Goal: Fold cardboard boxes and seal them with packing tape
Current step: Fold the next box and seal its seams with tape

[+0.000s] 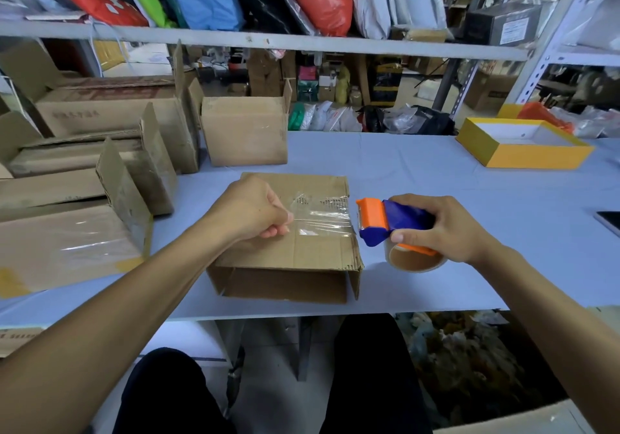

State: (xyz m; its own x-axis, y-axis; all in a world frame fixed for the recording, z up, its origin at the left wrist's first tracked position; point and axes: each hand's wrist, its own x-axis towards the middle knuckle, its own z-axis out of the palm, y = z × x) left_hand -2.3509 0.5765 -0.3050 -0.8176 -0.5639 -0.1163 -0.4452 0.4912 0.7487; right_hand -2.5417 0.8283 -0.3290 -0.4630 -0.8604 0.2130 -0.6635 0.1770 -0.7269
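A: Item one — cardboard box (295, 252), on the blue-covered table (419, 165), near its front edge, flaps folded down on top.

B: Tape?

A: Clear packing tape (322, 222) lies along the top seam, running left to right. The left hand (250, 208), fingers curled, pins the strip's left end against the box. The right hand (446, 228) grips the blue-and-orange tape dispenser (385, 223) just off the box's right edge, cutter end touching or nearly touching that corner.

B: So the move turns on that edge.

A: In my judgement yes — carry the strip over the right side and cut it.

B: Obstructions?

A: None to the right. Folded boxes (84, 198) stand left; an open box (245, 128) behind; a yellow tray (523, 148) far right, well apart.
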